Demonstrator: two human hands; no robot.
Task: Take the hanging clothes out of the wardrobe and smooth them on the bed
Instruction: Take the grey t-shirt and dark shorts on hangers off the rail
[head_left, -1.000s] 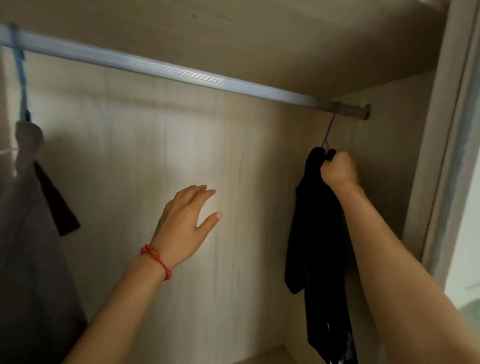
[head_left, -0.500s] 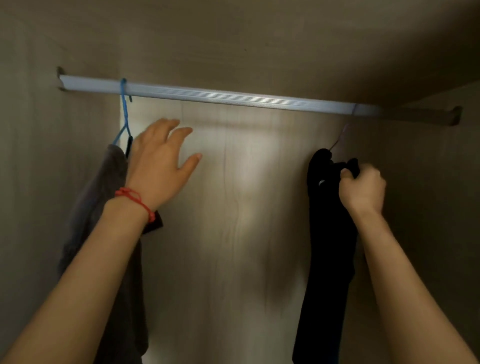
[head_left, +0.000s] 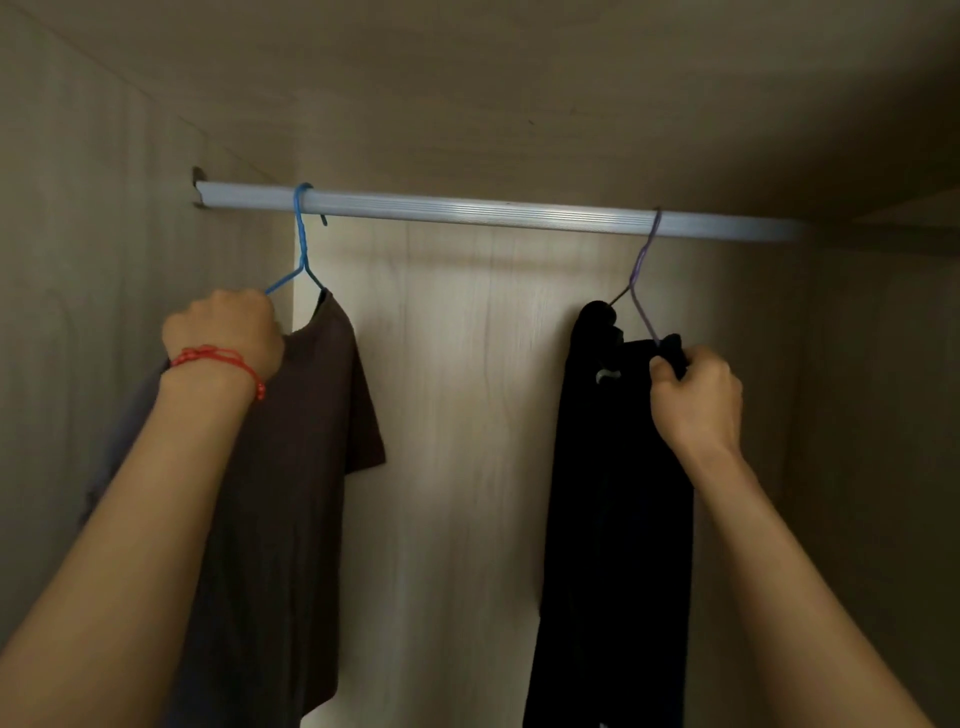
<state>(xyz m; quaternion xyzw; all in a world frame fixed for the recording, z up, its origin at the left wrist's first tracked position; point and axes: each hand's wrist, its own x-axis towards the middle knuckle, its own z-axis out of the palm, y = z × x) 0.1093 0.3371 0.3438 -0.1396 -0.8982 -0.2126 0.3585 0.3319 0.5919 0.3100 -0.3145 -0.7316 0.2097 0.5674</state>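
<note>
Two hangers hook over the rail (head_left: 493, 210): left hand (head_left: 223, 332) grips the brown shirt (head_left: 306, 441), right hand (head_left: 696, 395) clutches the black garment (head_left: 613, 493).

The left hand (head_left: 223, 332), open and reaching half a second ago, now grips the shoulder of the brown shirt (head_left: 291, 467) on the blue hanger (head_left: 300, 244); the right hand (head_left: 696, 400) sits slightly lower on the black garment (head_left: 613, 519).

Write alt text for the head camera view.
Inside a wardrobe, a person's left hand grips a brown T-shirt on a blue hanger, while the right hand grips a black garment on a purple hanger. Both hangers are hooked on the metal rail.
</note>
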